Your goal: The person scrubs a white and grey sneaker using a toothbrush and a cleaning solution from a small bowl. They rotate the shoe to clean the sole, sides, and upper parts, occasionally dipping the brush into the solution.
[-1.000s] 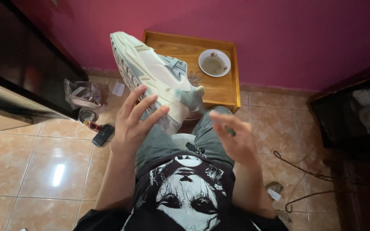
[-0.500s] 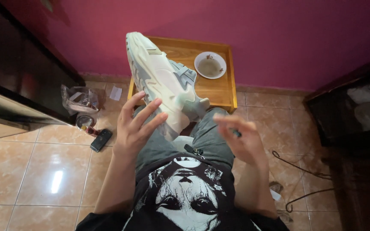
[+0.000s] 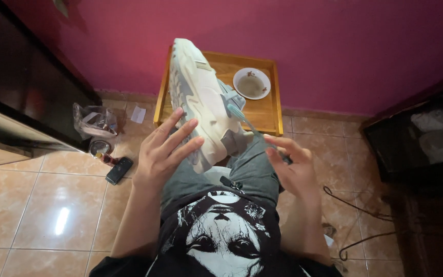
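- While the person sits looking down over a black printed shirt [image 3: 221, 241] and grey-green trousers [image 3: 247, 169], a chunky cream and pale grey sneaker [image 3: 201, 97] stands raised in front of them, sole turned to the left, toe pointing up and away.
- Left hand [image 3: 165, 154]: fingers spread and stretched out, the fingertips resting against the lower sole edge of the sneaker near the heel; its grip is wide and flat, closed around nothing.
- Right hand [image 3: 290, 169]: held just right of the sneaker's heel, fingers pinched narrow on a pale green lace [image 3: 242, 117] that runs taut from the hand up to the top of the shoe.
- Behind the sneaker, a small wooden bench [image 3: 262, 110] with a raised rim stands against the magenta wall [image 3: 308, 46]; the sneaker hides its left part.
- A white bowl [image 3: 252, 83] with brownish residue sits on the bench near its back right corner, well apart from both hands.
- On the tiled floor [image 3: 37, 205] to the left lie a crumpled clear plastic bag [image 3: 94, 120], a scrap of white paper [image 3: 138, 114], a small round jar [image 3: 99, 149] and a dark phone-like slab [image 3: 119, 170].
- Dark cabinet [image 3: 21, 87] along the left; dark cables [image 3: 355, 205] trail over the floor at right, beside dark furniture [image 3: 421, 149].
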